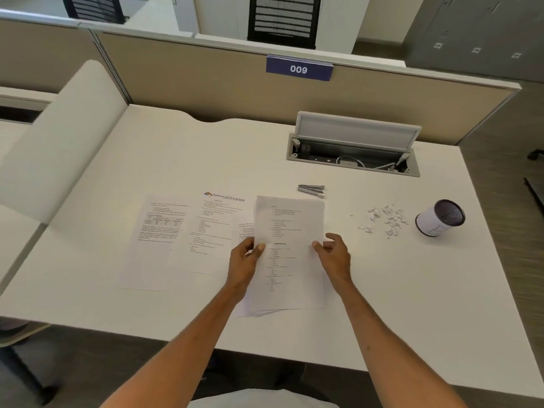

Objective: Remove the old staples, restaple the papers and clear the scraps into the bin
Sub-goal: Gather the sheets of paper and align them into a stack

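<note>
On the desk [412, 290], left hand [244, 263] and right hand [334, 257] pinch the paper stack's [290, 228] edges.

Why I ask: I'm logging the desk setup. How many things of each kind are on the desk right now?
Paper sets: 4 (left set, middle set, held stack, set partly hidden beneath it)
Stapler: 1
Scrap pile: 1
Small bin: 1
Total: 7
</note>
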Available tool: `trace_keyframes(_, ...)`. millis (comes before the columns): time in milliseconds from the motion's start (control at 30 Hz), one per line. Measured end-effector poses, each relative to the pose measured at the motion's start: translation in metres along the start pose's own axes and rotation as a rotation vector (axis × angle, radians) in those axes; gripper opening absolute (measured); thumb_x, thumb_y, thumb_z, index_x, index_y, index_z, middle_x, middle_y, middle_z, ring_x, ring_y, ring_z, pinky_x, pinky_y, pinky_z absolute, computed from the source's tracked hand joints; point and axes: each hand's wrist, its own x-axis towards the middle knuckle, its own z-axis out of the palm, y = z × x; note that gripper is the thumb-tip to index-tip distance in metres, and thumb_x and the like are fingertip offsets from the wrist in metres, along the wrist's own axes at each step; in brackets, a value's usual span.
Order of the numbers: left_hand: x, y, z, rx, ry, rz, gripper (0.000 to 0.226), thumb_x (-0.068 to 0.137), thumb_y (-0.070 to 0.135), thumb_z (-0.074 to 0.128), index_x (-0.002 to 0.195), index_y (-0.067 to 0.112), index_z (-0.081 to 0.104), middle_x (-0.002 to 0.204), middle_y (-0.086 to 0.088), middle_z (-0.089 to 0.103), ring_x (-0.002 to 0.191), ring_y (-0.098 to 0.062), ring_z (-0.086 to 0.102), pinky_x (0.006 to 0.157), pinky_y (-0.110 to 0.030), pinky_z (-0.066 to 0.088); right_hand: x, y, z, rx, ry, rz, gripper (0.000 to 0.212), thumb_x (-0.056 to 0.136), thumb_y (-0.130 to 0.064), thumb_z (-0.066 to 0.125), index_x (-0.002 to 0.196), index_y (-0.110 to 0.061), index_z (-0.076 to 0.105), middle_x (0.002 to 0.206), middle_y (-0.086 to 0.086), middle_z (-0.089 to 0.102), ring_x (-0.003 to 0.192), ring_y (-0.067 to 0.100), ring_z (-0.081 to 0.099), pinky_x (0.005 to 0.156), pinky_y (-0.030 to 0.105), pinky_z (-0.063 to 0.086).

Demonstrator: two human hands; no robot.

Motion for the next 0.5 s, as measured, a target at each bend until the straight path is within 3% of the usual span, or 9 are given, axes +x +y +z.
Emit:
trace_keyframes(100,-0.005,-0.001,-0.007,-0.038,0.05,0.011,0.012,0.109,0.018,0.07,0.116,0.014,0.08,0.112,-0.001,0.085,0.106,-0.027,0.081,0.088,-0.036,0.067,0.005,-0.007,0.007,0.095,-0.074,0.017,0.015,0.092,-0.022,0.081,0.099,-0.018,0.069,0.087,-0.003,0.067,0.081,0.019,0.063,0.07,0.027,0.049)
trace_keyframes(167,-0.004,-0.005,-0.013,0.009,0.123,0.022,0.013,0.109,0.019,0.069,0.116,0.014,0.079,0.11,0.0,0.085,0.104,-0.026,0.082,0.087,-0.037,0.068,0.009,-0.008,0.014,0.106,-0.117,-0.003,0.013,0.089,-0.02,0.082,0.085,-0.016,0.07,0.082,0.0,0.07,0.076,0.02,0.063,0.07,0.031,0.052)
trace_keyframes(233,-0.003,-0.009,-0.018,0.097,0.194,0.016,0.015,0.108,0.018,0.068,0.121,0.015,0.076,0.114,0.001,0.083,0.107,-0.025,0.08,0.096,-0.046,0.066,0.01,-0.013,0.023,0.07,-0.149,-0.015,0.012,0.089,-0.019,0.082,0.091,-0.013,0.072,0.087,0.002,0.073,0.076,0.02,0.065,0.072,0.031,0.054)
trace_keyframes(333,0.003,-0.013,-0.023,0.273,0.257,0.034,0.029,0.103,0.014,0.069,0.132,0.013,0.073,0.13,-0.001,0.076,0.124,-0.026,0.07,0.107,-0.048,0.06,0.01,-0.02,0.039,-0.024,-0.112,-0.056,0.014,0.089,-0.018,0.082,0.095,-0.011,0.071,0.088,0.002,0.072,0.078,0.021,0.065,0.07,0.03,0.052)
trace_keyframes(433,0.016,-0.018,-0.028,0.439,0.243,0.03,0.047,0.098,0.017,0.072,0.144,0.011,0.067,0.147,-0.012,0.067,0.137,-0.033,0.062,0.114,-0.058,0.055,0.009,-0.022,0.055,-0.133,-0.07,-0.107,0.012,0.089,-0.014,0.079,0.093,-0.008,0.068,0.089,0.002,0.071,0.083,0.027,0.068,0.069,0.029,0.047)
trace_keyframes(500,0.023,-0.024,-0.031,0.528,0.202,0.003,0.056,0.096,0.018,0.074,0.151,0.012,0.062,0.154,-0.016,0.061,0.143,-0.036,0.055,0.12,-0.058,0.05,0.006,-0.021,0.066,-0.268,-0.031,-0.145,0.015,0.091,-0.015,0.077,0.1,-0.007,0.068,0.1,0.006,0.07,0.093,0.032,0.068,0.074,0.031,0.046)
